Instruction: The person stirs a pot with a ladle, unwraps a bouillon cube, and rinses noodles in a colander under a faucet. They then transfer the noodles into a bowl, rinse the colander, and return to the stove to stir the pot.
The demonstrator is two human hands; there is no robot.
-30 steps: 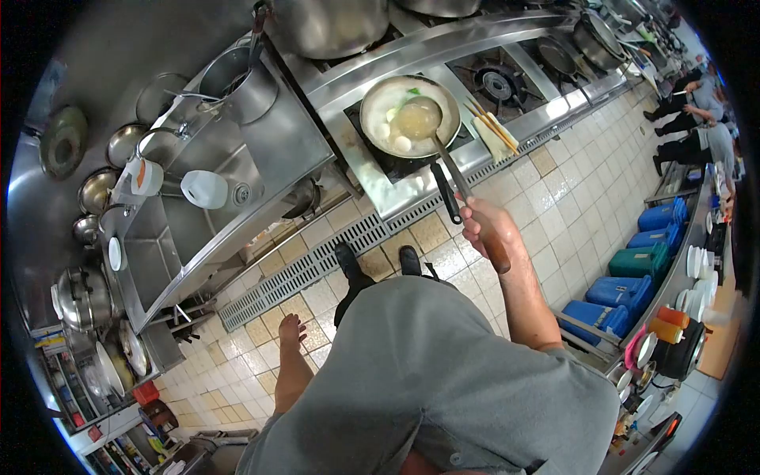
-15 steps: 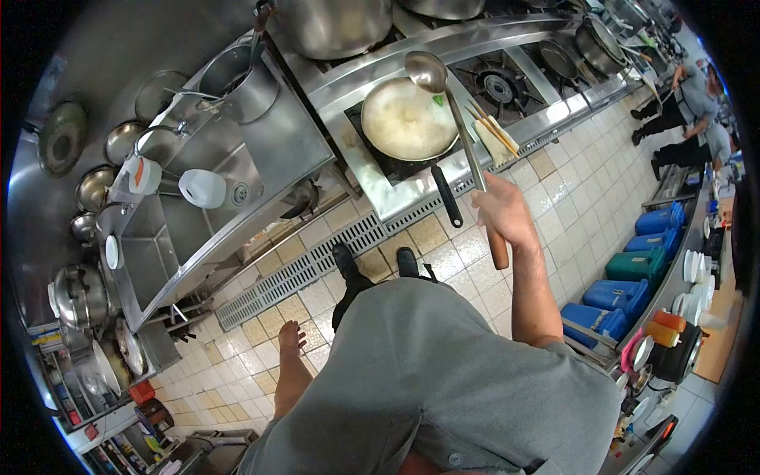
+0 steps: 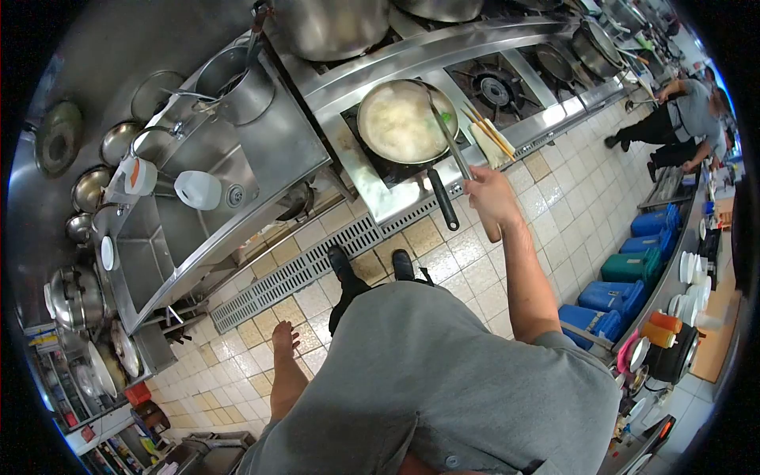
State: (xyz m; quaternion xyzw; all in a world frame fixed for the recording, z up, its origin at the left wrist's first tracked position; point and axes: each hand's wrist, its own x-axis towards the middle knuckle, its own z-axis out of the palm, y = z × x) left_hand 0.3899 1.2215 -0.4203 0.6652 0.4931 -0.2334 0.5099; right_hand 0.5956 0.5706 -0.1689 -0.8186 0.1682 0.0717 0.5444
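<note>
My right hand (image 3: 491, 195) is closed round the long handle of a metal ladle (image 3: 452, 142), whose wooden grip end sticks out below my palm. The ladle's bowl is hidden in the pale, steaming food (image 3: 400, 123) inside a frying pan (image 3: 362, 141). A green piece lies in the food near the ladle. The pan sits on a burner, its black handle (image 3: 442, 199) pointing towards me, untouched. Hanging low over the tiled floor, my left hand (image 3: 285, 337) has its fingers apart and holds nothing.
Chopstick-like sticks (image 3: 489, 133) rest on a cloth right of the pan. A second burner (image 3: 496, 92) is beyond them. At left stands a sink (image 3: 210, 170) with a tall pot (image 3: 247, 95). Blue bins (image 3: 613, 296) line the right. Two people (image 3: 687, 119) stand at far right.
The ladle's bowl has gone from above the pan's far edge down into the food. My right hand has shifted slightly up and left. A person at far right has changed stance.
</note>
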